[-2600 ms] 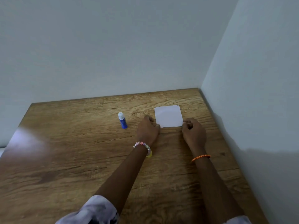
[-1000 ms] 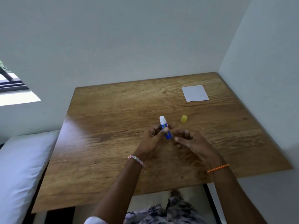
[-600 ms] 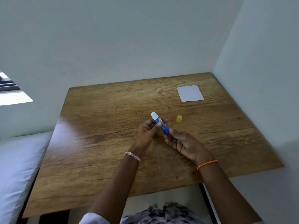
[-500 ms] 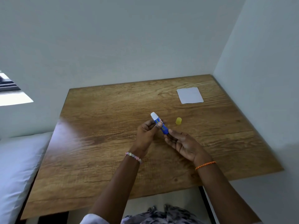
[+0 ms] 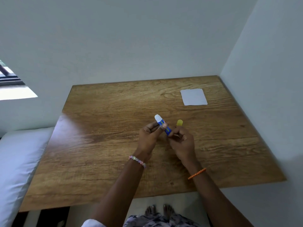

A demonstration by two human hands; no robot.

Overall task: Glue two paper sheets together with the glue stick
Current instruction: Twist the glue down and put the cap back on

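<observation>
Both hands, left hand (image 5: 148, 135) and right hand (image 5: 182, 141), grip the light, rigid glue stick (image 5: 163, 126) by its barrel.

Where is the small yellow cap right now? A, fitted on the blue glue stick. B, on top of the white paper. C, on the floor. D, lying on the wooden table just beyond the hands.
D: the small yellow cap lies on the wooden table beyond the right hand, off the blue glue stick.
</observation>
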